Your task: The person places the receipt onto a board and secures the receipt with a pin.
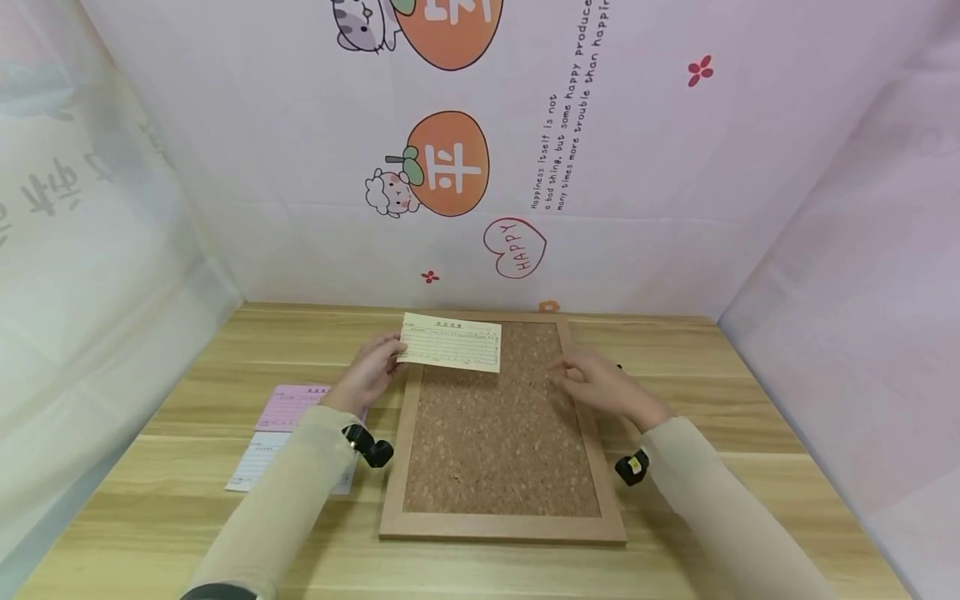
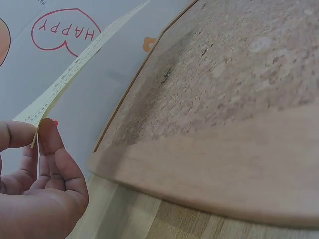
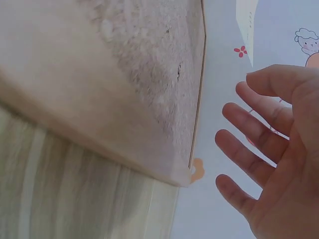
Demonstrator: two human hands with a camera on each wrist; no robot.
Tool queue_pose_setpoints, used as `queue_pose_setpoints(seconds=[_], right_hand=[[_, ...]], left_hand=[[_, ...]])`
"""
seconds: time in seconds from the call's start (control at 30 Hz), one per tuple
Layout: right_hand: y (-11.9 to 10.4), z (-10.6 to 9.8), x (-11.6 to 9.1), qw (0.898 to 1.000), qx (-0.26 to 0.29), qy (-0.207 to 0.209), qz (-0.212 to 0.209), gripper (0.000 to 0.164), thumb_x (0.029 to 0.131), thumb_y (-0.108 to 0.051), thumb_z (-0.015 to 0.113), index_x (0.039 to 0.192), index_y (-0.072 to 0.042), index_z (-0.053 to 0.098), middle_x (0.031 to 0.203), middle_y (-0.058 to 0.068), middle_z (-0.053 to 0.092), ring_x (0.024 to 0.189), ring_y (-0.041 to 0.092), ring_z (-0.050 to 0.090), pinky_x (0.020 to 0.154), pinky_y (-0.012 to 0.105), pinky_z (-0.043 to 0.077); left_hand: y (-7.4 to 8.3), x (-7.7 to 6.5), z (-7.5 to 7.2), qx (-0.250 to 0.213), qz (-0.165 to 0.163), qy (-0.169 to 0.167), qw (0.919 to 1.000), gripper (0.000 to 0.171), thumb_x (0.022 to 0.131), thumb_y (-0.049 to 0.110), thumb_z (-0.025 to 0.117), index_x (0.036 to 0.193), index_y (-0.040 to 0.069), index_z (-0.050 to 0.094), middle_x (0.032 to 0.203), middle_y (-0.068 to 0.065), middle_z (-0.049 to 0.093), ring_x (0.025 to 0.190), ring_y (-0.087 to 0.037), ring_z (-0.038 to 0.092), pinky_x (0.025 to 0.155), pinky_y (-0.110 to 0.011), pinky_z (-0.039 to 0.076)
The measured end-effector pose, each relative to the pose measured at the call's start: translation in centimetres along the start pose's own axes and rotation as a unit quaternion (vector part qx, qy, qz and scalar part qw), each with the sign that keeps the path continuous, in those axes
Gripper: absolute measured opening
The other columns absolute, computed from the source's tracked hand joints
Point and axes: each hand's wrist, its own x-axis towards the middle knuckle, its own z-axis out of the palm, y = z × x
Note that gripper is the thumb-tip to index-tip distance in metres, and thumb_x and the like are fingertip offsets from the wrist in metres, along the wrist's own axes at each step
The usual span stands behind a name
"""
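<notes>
My left hand pinches the left edge of a yellow printed form slip between thumb and fingers. The slip is held up over the far left part of a wood-framed cork board. In the left wrist view the slip appears nearly edge-on above the board, gripped at its near end. My right hand hovers by the board's right frame, holding nothing. Its fingers are spread and slightly bent in the right wrist view, apart from the slip's corner.
Left of the board lie a pink form slip and a white form slip, partly covered by my left arm. A small dark object shows behind my right hand. A printed cloth backdrop rises at the table's far edge.
</notes>
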Motion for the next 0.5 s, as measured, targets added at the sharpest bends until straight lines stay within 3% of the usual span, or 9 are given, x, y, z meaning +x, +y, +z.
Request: queue_pose_setpoints(seconds=[0.3, 0.5], right_hand=[[-1.0, 0.7, 1.2, 1.000, 0.015, 0.022, 0.015, 0.029, 0.102, -0.020, 0.060, 0.127, -0.005, 0.066, 0.129, 0.012, 0.064, 0.119, 0.034, 0.057, 0.097, 0.056, 0.046], [-1.4, 1.2, 2.0, 0.998, 0.042, 0.029, 0.033, 0.032, 0.102, -0.029, 0.061, 0.127, -0.010, 0.065, 0.132, 0.011, 0.061, 0.121, 0.031, 0.057, 0.095, 0.051, 0.049]], left_hand=[[-0.3, 0.3, 1.3, -0.012, -0.010, -0.012, 0.9998, 0.041, 0.103, 0.006, 0.046, 0.143, -0.003, 0.043, 0.107, 0.000, 0.059, 0.090, -0.010, 0.057, 0.097, -0.034, 0.036], [-0.4, 0.2, 1.9, -0.017, -0.011, -0.012, 0.9997, 0.034, 0.103, 0.005, 0.046, 0.136, -0.001, 0.047, 0.102, 0.002, 0.060, 0.088, -0.010, 0.057, 0.097, -0.035, 0.035]])
